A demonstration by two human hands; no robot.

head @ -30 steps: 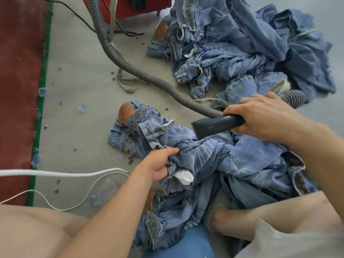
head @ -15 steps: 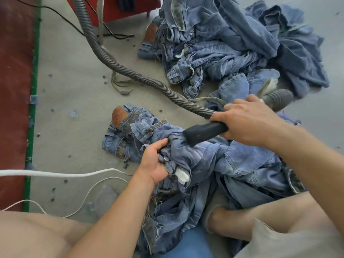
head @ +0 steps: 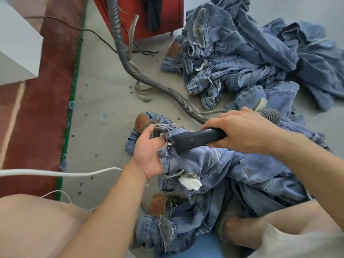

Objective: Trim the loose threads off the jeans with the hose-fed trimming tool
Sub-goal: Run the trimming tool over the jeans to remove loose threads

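Observation:
A pair of blue jeans (head: 232, 170) lies bunched across my lap and the floor. My left hand (head: 149, 151) grips the waistband near the zipper, palm up, with the fabric lifted. My right hand (head: 240, 131) is wrapped round the dark grey trimming tool (head: 195, 139), whose head rests against the denim right beside my left fingers. The tool's ribbed grey hose (head: 141, 79) curves away over the floor toward the red machine. A white pocket lining (head: 189, 183) pokes out below my left hand.
A big heap of blue jeans (head: 251, 53) fills the far right floor. A red machine (head: 141, 15) stands at the top. White cords (head: 55, 173) cross the floor at left, beside a red mat with a green edge (head: 72, 101). My bare legs frame the bottom.
My left hand shifted its hold up to the waistband by the zipper and turned palm up. The tool's head moved left onto that spot.

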